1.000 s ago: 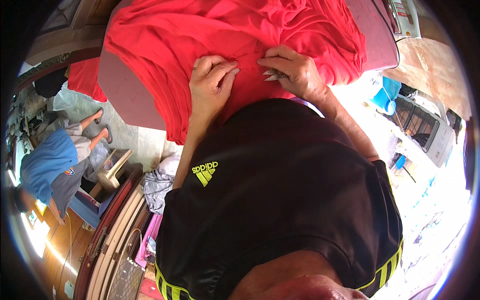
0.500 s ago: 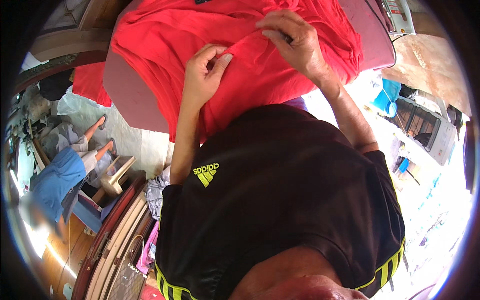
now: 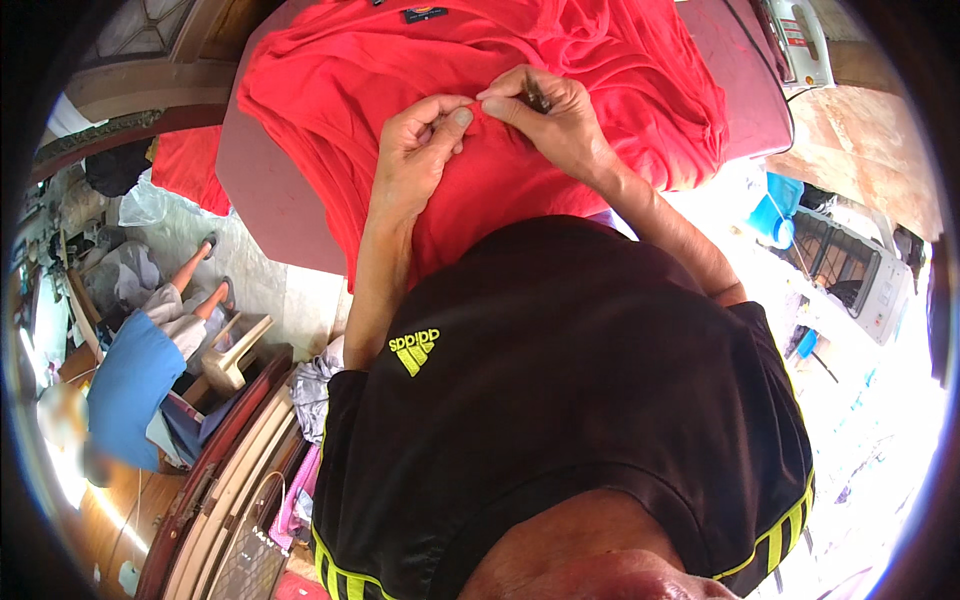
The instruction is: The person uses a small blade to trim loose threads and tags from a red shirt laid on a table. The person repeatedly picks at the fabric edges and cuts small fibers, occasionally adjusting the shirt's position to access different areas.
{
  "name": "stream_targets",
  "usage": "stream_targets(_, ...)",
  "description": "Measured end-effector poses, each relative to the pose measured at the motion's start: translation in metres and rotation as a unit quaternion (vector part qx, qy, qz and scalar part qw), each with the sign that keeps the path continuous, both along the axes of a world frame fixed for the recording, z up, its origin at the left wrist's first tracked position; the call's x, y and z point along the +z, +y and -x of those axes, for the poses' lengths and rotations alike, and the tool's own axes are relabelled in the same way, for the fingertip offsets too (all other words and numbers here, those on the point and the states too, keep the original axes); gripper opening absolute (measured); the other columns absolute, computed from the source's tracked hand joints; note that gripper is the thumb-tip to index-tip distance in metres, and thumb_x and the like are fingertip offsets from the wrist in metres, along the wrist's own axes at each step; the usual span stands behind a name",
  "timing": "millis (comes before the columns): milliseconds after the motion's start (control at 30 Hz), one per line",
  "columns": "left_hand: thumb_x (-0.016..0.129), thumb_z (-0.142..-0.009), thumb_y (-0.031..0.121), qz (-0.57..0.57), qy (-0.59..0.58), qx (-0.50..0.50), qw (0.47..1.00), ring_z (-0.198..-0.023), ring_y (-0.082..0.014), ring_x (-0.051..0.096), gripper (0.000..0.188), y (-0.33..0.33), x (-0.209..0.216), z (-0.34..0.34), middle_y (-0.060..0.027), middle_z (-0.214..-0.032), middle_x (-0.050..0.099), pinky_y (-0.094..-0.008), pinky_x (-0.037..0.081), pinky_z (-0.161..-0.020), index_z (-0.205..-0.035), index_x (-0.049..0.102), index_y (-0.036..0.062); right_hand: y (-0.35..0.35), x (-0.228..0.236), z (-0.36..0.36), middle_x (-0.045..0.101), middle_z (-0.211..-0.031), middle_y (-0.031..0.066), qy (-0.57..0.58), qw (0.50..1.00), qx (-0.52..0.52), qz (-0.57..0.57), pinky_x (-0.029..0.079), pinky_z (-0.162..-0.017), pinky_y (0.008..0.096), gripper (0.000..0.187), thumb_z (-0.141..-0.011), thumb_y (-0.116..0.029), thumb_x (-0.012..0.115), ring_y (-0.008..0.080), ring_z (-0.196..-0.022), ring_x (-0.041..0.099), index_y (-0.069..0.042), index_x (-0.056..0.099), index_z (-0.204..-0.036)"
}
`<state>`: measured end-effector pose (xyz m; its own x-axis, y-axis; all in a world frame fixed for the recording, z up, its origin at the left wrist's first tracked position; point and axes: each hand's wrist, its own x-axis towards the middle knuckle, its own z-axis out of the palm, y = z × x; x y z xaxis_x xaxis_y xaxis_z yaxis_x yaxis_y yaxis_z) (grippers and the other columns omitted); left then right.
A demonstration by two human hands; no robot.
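A red garment (image 3: 330, 110) with a dark neck label lies rumpled over the table in front of me. My left hand (image 3: 425, 150) pinches a fold of its cloth between thumb and fingers. Close beside it, my right hand (image 3: 545, 115) has its thumb and forefinger pressed together at the same fold, almost touching the left fingertips. Tucked in the right palm is a small dark, brassy object (image 3: 538, 96); its kind is not clear. Whether the right fingertips grip cloth or a thread is too small to tell.
The brownish-pink tabletop (image 3: 270, 200) shows left of the cloth. A white appliance (image 3: 800, 40) stands at the far right corner, its cord along the edge. Leftward, a person in blue (image 3: 135, 385) sits near a beige stool (image 3: 235, 355). A blue container (image 3: 775, 210) is at right.
My right hand has come down and left from above the cloth, its fingertips closing beside my left hand. The red cloth has shifted slightly. The seated person has moved a little.
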<state>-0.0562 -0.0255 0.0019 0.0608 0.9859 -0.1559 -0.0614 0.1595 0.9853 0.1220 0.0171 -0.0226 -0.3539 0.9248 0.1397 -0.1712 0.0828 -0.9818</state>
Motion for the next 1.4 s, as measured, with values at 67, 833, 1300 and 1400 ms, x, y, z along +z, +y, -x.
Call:
stream_targets(67,0.063,-0.096,0.01,0.024,-0.031,0.008,0.999,-0.064,-0.0048,0.048,0.016,0.0,-0.005,0.002,0.0019,-0.076,0.06,-0.0212,0.039,-0.058,-0.107,0.069,-0.0005,0.003,0.005,-0.006,0.062,-0.081,-0.0019,-0.031,0.998,0.023,0.057,0.046,-0.066,0.022,0.005,-0.088,-0.005,0.071,0.0059,-0.074,0.057,-0.004,0.068,-0.092)
stream_targets(833,0.068,-0.092,0.008,0.054,-0.045,0.002,0.998,-0.064,-0.0048,0.049,0.01,-0.007,-0.001,0.011,0.004,-0.077,0.055,-0.0203,0.037,-0.057,-0.099,0.061,0.0059,-0.023,0.012,-0.079,0.069,-0.096,0.0027,-0.294,0.955,0.006,0.026,0.05,-0.07,0.0242,0.024,-0.088,-0.009,0.074,0.0083,-0.082,0.063,-0.003,0.066,-0.11)
stream_targets(1300,0.064,-0.092,0.003,0.013,-0.109,-0.001,0.994,-0.066,-0.0059,0.052,0.016,-0.005,0.008,0.002,0.0007,-0.08,0.061,-0.0216,0.038,-0.059,-0.107,0.06,0.0046,-0.045,0.017,-0.057,0.062,-0.088,-0.0038,0.012,0.968,0.059,0.242,0.042,-0.065,0.0218,0.024,-0.09,-0.011,0.072,0.0034,-0.071,0.051,-0.006,0.066,-0.113)
stream_targets(1400,0.064,-0.091,0.001,0.019,0.035,-0.054,0.998,-0.067,-0.0043,0.051,0.026,-0.018,0.025,0.005,-0.0002,-0.083,0.063,-0.0206,0.039,-0.062,-0.117,0.061,0.0013,-0.046,0.029,-0.062,0.065,-0.085,-0.0015,-0.088,0.989,0.058,0.1,0.049,-0.071,0.0247,0.021,-0.089,-0.013,0.073,0.0061,-0.076,0.058,-0.006,0.068,-0.108)
